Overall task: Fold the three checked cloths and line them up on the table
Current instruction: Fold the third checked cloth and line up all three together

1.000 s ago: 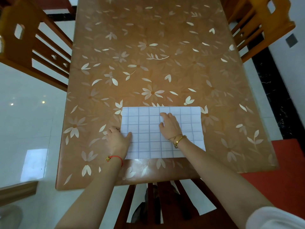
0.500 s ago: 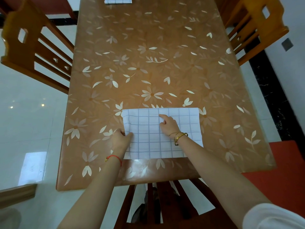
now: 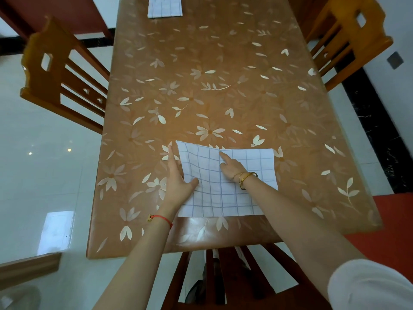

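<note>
Floral-patterned covering ran the length of the dining table (image 3: 223, 63), where a checked cloth (image 3: 223, 193) lay at 6 o'clock, just inside the near edge. The left hand (image 3: 178, 182) pinched the cloth's 9 o'clock flap, thumb on top and fingers beneath, and held it raised off the surface. The right hand (image 3: 232, 168) gripped nothing: its forefinger (image 3: 223, 156) was straight and pressed down on the middle of the cloth, with the other fingers tucked in. The step appeared to be a half-fold from 9 o'clock over to 3 o'clock. To do it well, the forefinger would need to pin the crease line while the flap swung over, and slip out only as the corners met squarely at the 3 o'clock edge. The right wrist, lying across the lower layer, looked the likeliest obstacle. A folded cloth (image 3: 165, 7) sat well apart at 12 o'clock, partly cut off by the frame; no third cloth was in view. Wooden chairs stood at 10 o'clock (image 3: 58, 74), 2 o'clock (image 3: 348, 34) and 6 o'clock (image 3: 234, 276).
</note>
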Demonstrator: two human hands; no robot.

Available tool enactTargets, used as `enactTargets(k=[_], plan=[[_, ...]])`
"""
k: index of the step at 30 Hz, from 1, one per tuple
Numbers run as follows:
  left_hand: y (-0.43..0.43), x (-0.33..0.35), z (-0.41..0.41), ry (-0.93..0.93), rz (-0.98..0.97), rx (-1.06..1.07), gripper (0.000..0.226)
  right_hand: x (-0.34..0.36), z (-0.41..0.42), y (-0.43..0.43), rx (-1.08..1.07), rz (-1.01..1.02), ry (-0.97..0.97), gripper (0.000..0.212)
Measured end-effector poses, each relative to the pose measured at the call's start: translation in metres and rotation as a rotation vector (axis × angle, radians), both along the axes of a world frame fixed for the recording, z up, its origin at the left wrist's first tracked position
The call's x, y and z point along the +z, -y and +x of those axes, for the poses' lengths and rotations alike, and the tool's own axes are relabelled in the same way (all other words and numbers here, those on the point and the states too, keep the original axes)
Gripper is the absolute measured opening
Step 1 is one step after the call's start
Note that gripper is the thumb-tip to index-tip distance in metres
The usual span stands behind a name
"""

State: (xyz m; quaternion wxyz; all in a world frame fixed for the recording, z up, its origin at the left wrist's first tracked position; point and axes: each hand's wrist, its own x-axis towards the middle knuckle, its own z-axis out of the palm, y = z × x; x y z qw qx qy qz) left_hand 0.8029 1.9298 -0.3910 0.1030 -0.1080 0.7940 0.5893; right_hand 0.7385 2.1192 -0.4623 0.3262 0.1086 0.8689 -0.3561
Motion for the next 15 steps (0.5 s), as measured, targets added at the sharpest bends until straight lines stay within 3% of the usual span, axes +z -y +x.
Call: enactTargets(k=[7, 9, 12, 15], plan=[[-0.013, 0.01, 0.007, -0.04, 0.095, -0.178, 0.109, 0.0, -0.002, 0.002, -0.033, -0.053, 0.025, 0.05], [-0.019, 0.006, 0.008, -0.041, 0.097, -0.201, 0.108, 0.003, 0.006, 0.002, -0.168, -0.17, 0.023, 0.043], [-0.034, 0.004, 0.012, -0.042, 0.076, -0.249, 0.105, 0.012, 0.023, -0.004, -0.584, -0.405, 0.153, 0.039], [-0.056, 0.003, 0.015, -0.067, 0.021, -0.278, 0.1, 0.02, 0.045, -0.022, -0.741, -0.578, 0.18, 0.046]])
